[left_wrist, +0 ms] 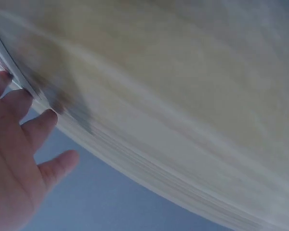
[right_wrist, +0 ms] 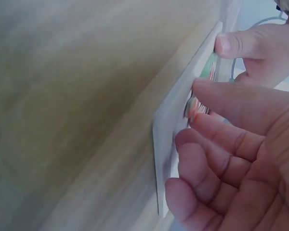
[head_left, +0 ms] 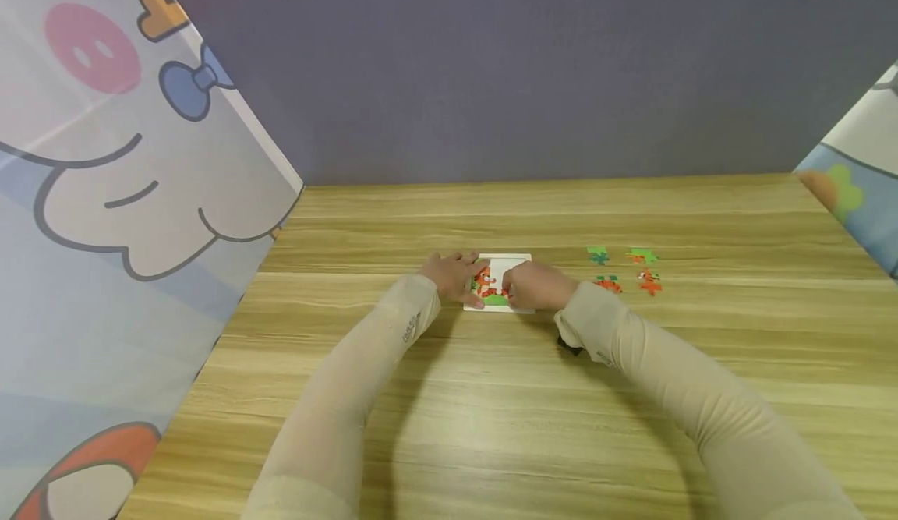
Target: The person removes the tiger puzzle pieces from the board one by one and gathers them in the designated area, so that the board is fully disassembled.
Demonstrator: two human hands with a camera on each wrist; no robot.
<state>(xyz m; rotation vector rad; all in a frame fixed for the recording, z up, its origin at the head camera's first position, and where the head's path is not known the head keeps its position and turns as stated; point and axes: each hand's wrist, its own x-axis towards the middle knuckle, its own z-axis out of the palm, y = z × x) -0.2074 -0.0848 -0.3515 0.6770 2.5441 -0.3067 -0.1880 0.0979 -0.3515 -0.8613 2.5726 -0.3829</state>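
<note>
A: Where do we stand with the tray (head_left: 500, 309)?

B: We have it flat on the desk (head_left: 449, 419), in from the far edge, well apart from the left and right edges. Our left grip (head_left: 452, 275) lies across its left side, fingers apart, holding nothing. Our right grip (head_left: 539, 286) is over its right side, thumb and forefinger clamped on a puzzle piece (right_wrist: 193, 107).

A: What might go wrong for us?

B: We could press that piece while it is tilted or turned the wrong way; its knob would then catch and nudge the laid pieces (head_left: 496, 300) apart. If we let the left grip go slack, we'd judge the tray likely to slide toward the desk's right edge.

A: And the loose pieces (head_left: 649, 282)?

B: Four lie out toward the desk's right edge. Our right sleeve (head_left: 596, 313) is just beside the closest, so a careless elbow could sweep it away.

A: Which view tells us most?

B: The head view gives us the layout: loose pieces and the tray's white bare part. But our knuckles hide the pinch there. Only the right wrist view shows us the held piece edge-on, with the left thumb (right_wrist: 224, 44) on the tray's border. The left wrist view gives us spread fingers and hardly any tray; we can't read the held piece's picture in any view.
</note>
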